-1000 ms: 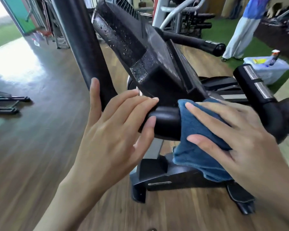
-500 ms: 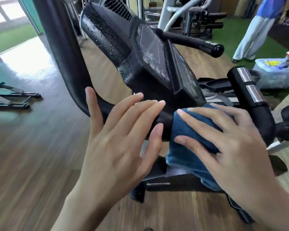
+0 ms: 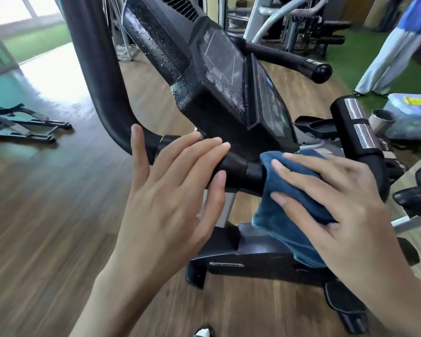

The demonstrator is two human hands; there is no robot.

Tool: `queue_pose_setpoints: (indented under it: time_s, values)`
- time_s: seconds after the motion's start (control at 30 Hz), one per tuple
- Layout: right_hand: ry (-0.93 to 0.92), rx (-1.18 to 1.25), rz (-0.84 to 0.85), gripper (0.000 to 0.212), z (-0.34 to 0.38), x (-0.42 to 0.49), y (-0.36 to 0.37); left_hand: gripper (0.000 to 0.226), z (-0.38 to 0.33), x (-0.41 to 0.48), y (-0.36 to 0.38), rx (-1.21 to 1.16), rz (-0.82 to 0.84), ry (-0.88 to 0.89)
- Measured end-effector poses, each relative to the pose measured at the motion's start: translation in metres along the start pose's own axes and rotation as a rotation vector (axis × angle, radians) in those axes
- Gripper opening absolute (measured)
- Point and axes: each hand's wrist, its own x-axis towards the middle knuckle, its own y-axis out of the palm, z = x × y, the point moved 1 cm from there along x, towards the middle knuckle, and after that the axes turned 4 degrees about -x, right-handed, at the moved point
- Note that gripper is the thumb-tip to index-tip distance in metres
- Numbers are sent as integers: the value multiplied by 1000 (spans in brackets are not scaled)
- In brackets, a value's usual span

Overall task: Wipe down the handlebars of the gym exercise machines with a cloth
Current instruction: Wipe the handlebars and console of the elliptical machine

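Left hand (image 3: pixel 170 198) is flat, fingers straight and spread, fingertips touching the black handlebar (image 3: pixel 236 171) just below the wet console (image 3: pixel 216 81). Right hand (image 3: pixel 331 200) presses the blue cloth (image 3: pixel 277 222) onto the same bar, fingers straight and wide over it. The cloth drapes over the bar, its lower edge hanging free above the wood floor (image 3: pixel 46 215).

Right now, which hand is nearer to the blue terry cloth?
Right. The right hand lies on the blue terry cloth; the left hand is left of it over the black handlebar, not touching it.
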Motion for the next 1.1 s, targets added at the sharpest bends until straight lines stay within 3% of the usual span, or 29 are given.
queue_pose_setpoints:
  time_s: [0.27,0.67,0.87,1.1]
  values:
    - [-54,-195,-116,37,26,11,21,35,-3,0,4,-16,-17,-19]
    - [-238,-110,-50,31,-61,-22,-20,32,-16,2,22,-23,-97,-24]
    - [-232,-144,-113,29,-41,-9,-9,32,-25,-1,32,8,-86,-14]
    - [-283,-175,-22,38,-32,0,-10,34,-33,-7,43,35,-43,54]
